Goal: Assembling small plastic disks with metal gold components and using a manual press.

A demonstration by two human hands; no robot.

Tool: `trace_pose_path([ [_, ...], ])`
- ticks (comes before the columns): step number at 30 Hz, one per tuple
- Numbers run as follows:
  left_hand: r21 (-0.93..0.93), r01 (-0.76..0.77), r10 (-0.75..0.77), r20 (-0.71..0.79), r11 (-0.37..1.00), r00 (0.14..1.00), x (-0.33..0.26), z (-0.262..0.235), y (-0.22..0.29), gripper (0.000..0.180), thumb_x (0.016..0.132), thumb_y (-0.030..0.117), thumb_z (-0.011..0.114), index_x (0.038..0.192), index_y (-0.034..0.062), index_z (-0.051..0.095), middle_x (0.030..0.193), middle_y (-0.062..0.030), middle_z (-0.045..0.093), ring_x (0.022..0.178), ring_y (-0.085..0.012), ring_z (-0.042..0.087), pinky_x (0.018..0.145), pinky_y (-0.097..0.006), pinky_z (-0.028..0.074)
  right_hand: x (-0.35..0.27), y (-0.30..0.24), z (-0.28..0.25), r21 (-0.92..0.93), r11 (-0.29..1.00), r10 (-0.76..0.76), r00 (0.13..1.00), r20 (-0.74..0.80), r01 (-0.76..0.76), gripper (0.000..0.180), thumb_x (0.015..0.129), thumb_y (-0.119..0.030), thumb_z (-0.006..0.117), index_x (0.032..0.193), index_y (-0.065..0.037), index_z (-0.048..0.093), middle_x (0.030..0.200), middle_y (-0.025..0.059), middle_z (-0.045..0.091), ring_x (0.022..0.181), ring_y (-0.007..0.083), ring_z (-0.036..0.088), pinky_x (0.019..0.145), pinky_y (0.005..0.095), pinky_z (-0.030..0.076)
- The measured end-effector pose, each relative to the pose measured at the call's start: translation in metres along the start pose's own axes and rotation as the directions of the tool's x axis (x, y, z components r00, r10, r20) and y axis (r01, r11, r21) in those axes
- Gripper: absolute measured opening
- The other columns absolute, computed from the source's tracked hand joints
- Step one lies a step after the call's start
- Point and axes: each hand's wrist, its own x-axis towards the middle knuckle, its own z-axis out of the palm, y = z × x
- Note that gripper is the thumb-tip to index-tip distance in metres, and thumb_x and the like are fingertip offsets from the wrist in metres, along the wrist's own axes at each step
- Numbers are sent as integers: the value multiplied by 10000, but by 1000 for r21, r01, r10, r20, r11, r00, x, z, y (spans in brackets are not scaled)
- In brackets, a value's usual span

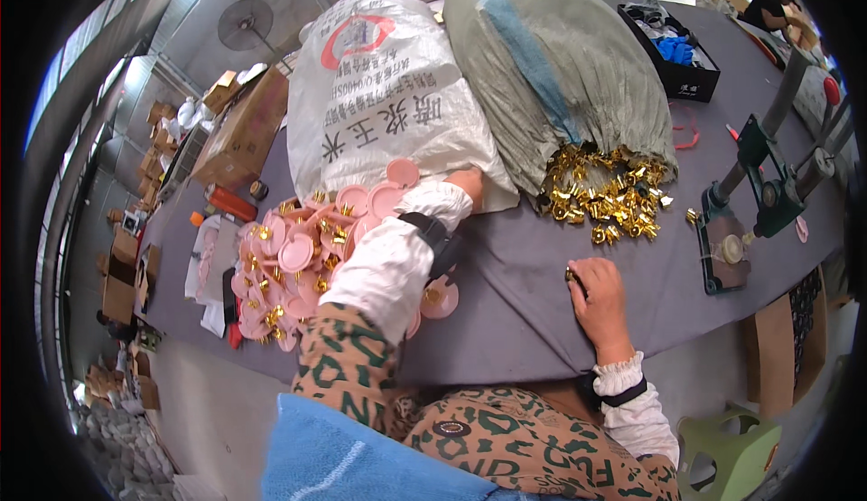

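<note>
My left arm reaches forward over a pile of pink round plastic pieces [296, 252], many with shiny gold fittings on them. At the mouth of the white woven sack [384, 103], my left hand [464, 187] touches the edge; its fingers are hidden by the sack and the hand itself. My right hand [601, 300] rests above the grey cloth, fingers curled round a small gold fitting [570, 275] that shows only in part. Ahead of it, a heap of gold fittings [610, 198] spills from the open mouth of a grey-green sack [519, 58] with a blue stripe.
A dark green hand press [736, 203] stands at the right of the grey-covered table [506, 320]. Behind it sits a black box [673, 54] with blue items. An orange-red cylinder [230, 203] and a cardboard box [242, 131] are on the left. A green stool [727, 451] stands lower right.
</note>
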Motion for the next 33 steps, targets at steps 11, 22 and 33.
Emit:
trace_pose_path([
  [11, 320, 171, -248, 218, 932, 944, 81, -50, -15, 344, 931, 242, 530, 1212, 83, 645, 1244, -150, 630, 1118, -252, 630, 946, -408, 501, 14, 0, -10, -45, 993, 108, 994, 28, -107, 317, 723, -32, 701, 1035, -71, 662, 1012, 68, 636, 1004, 278, 580, 860, 396, 466],
  [22, 378, 474, -553, 134, 796, 822, 91, -39, -78, 375, 850, 381, 626, 1153, 171, 693, 1218, -103, 652, 1132, -243, 625, 932, -347, 507, 13, 6, -8, -49, 989, 142, 986, 92, -138, 365, 701, -33, 723, 1059, -78, 663, 1044, 55, 628, 1030, 267, 574, 862, 392, 468],
  [33, 428, 236, -323, 142, 872, 936, 80, 55, -106, 282, 840, 271, 609, 1089, 179, 705, 1133, -79, 683, 1075, -254, 647, 875, -369, 532, 13, 7, -3, -15, 994, 105, 993, 58, -105, 374, 700, -23, 719, 1066, -72, 658, 1048, 62, 628, 1032, 281, 568, 866, 403, 461],
])
